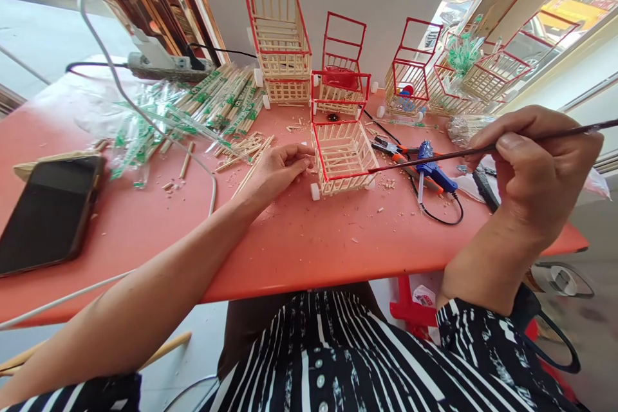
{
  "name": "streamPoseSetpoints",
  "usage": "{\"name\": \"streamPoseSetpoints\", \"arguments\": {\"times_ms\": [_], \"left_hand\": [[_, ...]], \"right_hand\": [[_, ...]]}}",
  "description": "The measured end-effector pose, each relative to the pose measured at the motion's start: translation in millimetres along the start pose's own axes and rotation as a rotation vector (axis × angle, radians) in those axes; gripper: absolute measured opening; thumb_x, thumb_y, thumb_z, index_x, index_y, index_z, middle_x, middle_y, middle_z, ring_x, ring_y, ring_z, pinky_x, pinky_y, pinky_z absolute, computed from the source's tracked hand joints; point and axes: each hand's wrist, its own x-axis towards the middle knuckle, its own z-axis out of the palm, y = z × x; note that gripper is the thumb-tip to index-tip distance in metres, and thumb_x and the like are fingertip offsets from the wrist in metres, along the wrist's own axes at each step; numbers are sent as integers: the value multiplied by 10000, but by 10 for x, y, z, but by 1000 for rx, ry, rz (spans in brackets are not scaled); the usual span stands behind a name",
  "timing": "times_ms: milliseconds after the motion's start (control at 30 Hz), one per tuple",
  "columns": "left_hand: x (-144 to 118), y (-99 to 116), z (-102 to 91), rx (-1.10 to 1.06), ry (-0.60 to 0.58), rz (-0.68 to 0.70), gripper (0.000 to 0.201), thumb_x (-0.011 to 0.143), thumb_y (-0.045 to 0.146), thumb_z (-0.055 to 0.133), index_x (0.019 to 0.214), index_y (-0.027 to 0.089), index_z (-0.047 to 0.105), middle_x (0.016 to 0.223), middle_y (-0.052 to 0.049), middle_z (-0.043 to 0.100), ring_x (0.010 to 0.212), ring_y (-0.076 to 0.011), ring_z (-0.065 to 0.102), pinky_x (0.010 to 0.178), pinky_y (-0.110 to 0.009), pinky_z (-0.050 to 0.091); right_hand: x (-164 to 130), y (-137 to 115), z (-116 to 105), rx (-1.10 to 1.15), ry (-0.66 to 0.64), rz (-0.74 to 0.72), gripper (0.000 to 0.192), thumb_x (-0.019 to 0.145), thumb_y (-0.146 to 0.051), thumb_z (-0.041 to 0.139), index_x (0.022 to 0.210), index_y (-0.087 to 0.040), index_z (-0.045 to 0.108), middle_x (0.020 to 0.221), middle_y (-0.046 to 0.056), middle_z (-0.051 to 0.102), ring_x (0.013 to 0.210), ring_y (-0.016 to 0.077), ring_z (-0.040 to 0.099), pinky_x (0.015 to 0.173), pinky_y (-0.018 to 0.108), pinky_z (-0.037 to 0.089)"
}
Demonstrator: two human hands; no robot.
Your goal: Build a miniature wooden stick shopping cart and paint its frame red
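Stick cart (344,158), small, pale slats with red-painted rim and white wheels, sits mid-table on the orange table (299,238), just ahead of me. Behind it, a row of finished carts (280,26), taller ones at the back wall. Left of that, a heap of wrapped chopsticks (217,100), some loose sticks and shavings scattered around. Black phone (46,212) lies face up at the near left edge. Blue glue gun (434,170) rests right of the cart, cord looped. My left hand (277,170) lies on the table, fingers curled, touching the cart's left side. My right hand (535,170) pinches a thin brush (463,153), tip at the cart's right rim.
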Motion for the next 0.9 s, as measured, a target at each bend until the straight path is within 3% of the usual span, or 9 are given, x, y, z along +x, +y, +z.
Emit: {"name": "streamPoseSetpoints", "arguments": {"times_ms": [167, 433, 633, 900], "left_hand": [[16, -26, 3, -2, 4, -7, 271, 733, 288, 810, 986, 192, 799, 792, -7, 770, 597, -120, 631, 575, -241, 483], [23, -49, -11, -8, -10, 3, 270, 731, 277, 809, 985, 189, 799, 793, -9, 774, 587, -111, 622, 565, -230, 477], [22, -46, -8, -8, -6, 6, 253, 742, 265, 812, 984, 197, 791, 801, -11, 775, 596, -122, 635, 574, -240, 479], [17, -25, -6, 17, -2, 5, 209, 755, 248, 784, 955, 187, 796, 704, 14, 722, 552, -108, 595, 560, -229, 473]], "right_hand": [[12, 6, -37, -79, -80, 51, 277, 778, -129, 613, 784, -267, 853, 614, -47, 709, 515, 141, 657, 492, 299, 469], [7, 4, -35, -43, 17, -31, 282, 772, -106, 593, 745, -245, 837, 598, -41, 651, 475, 103, 576, 461, 282, 420], [-21, -74, -70, -148, -69, 16, 312, 782, -112, 600, 786, -275, 866, 618, -41, 699, 517, 126, 602, 514, 302, 503], [-63, -126, -62, -208, -32, -47, 312, 839, -100, 607, 822, -269, 868, 640, -39, 680, 532, 118, 607, 523, 305, 486]]}}
